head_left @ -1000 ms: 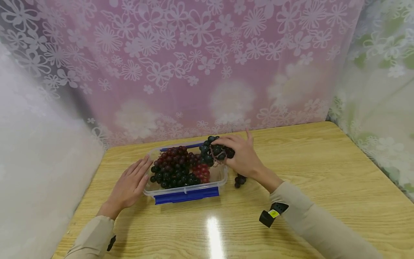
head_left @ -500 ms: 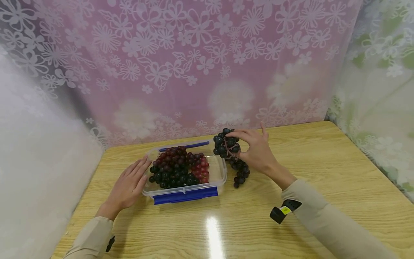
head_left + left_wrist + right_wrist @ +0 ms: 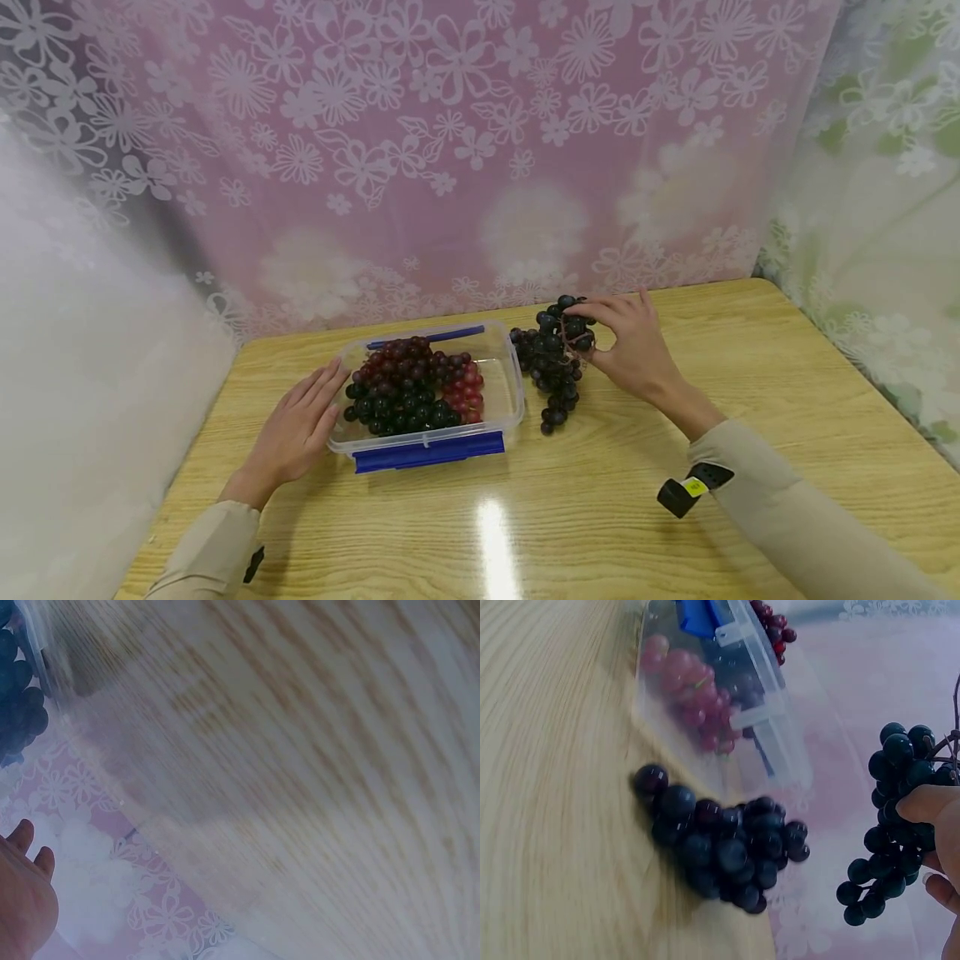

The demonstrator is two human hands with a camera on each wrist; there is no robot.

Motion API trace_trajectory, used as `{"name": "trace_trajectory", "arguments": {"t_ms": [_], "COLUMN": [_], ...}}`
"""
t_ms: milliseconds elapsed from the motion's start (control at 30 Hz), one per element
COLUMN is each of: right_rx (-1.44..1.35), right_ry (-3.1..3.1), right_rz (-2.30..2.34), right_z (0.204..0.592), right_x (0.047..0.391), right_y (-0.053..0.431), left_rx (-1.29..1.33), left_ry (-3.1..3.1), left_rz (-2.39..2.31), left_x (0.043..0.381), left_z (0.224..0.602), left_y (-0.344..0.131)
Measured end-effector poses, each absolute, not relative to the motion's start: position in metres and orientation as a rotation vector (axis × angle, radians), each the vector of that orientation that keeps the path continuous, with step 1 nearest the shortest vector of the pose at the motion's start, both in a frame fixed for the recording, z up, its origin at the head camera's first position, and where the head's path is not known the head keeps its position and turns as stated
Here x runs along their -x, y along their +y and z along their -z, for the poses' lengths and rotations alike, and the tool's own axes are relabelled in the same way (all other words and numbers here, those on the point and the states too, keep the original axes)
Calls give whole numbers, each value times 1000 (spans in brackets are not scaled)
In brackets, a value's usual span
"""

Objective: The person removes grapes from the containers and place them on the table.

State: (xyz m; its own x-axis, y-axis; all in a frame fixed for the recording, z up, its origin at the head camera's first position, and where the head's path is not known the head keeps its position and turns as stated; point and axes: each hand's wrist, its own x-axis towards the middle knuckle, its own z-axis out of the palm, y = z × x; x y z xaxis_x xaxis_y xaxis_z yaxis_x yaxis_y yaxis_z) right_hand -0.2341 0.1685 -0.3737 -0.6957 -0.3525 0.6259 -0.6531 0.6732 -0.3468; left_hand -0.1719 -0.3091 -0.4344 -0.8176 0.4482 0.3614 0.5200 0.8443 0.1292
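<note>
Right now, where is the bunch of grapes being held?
In the head view, the held bunch is pinched by the right hand, right of the clear container and overlapping a second dark bunch.

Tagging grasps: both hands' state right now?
Left hand: open, resting against the clear plastic container.
Right hand: closed, holding a bunch of dark grapes.

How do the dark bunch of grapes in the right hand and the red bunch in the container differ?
The dark bunch is almost black, while the red bunch is bright red. The dark bunch is held up by the right hand, off the table; the red bunch lies inside the see-through container. Both are clusters of round, smooth-looking grapes.
</note>
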Motion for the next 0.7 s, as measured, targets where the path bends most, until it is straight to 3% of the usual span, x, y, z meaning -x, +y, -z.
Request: {"name": "trace_trajectory", "arguments": {"t_ms": [233,700], "right_rx": [-746,-519], "right_ry": [-2451,-2982], "right_rz": [-768,-1187], "right_z": [377,353], "right_x": [233,227], "right_y": [192,223], "left_rx": [727,712], "left_ry": [-2714,-2717], "left_rz": [320,312], "left_x": [172,172], "left_z": [434,434], "left_y": [-309,-309]}}
